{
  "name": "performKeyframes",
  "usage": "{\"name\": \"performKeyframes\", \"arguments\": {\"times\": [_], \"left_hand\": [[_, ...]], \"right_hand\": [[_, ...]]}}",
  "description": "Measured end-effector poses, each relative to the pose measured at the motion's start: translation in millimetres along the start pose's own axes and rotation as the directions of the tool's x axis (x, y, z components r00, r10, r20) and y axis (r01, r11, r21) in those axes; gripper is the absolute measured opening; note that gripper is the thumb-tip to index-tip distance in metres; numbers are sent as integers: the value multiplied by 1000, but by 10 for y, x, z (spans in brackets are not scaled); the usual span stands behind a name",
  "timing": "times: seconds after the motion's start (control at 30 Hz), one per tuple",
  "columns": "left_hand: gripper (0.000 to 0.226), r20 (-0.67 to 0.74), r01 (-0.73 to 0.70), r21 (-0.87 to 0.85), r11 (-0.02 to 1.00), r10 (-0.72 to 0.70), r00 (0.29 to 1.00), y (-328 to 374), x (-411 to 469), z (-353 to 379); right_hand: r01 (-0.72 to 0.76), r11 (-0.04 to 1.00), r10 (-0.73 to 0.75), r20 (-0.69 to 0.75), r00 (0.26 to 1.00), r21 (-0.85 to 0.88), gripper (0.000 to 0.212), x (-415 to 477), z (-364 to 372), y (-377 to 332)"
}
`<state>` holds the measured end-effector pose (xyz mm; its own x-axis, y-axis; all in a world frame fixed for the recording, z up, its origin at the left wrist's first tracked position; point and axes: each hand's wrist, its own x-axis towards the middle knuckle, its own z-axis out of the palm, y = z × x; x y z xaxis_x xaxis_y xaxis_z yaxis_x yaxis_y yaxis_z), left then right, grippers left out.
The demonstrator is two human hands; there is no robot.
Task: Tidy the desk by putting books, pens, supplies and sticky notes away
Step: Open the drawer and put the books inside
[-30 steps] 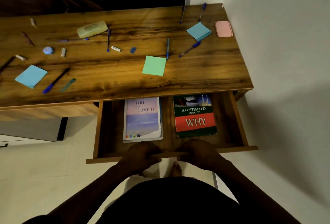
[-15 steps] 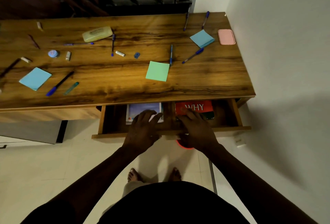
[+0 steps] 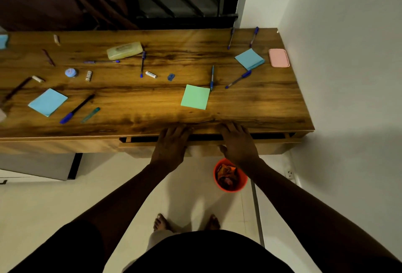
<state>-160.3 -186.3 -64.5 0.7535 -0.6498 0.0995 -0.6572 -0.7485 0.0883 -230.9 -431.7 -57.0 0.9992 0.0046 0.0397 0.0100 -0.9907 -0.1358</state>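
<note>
The drawer (image 3: pixel 139 143), almost flush, is pressed by the left hand (image 3: pixel 171 144) and right hand (image 3: pixel 238 144), with fingers flat and nothing gripped. Collection of the green sticky note (image 3: pixel 195 97) is judged the next move.

I've pushed the drawer (image 3: pixel 208 142) almost fully under the desk's front edge; my flat hands cover its front, books now hidden.

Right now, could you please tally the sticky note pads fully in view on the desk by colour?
Blue pads: 2
Green pads: 1
Total: 3
Not counted: a blue thing cut off at the left edge.
</note>
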Motion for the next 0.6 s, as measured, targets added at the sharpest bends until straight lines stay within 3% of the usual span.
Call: {"name": "performKeyframes", "arguments": {"times": [0.37,0.6], "left_hand": [[46,-54,36,43,998,-34,998,30,151,73],[57,79,32,66,997,-37,996,16,304,6]], "right_hand": [[-64,995,52,-150,987,-75,45,94,154,-36],[-88,993,65,-267,961,-75,36,138,275,-101]]}}
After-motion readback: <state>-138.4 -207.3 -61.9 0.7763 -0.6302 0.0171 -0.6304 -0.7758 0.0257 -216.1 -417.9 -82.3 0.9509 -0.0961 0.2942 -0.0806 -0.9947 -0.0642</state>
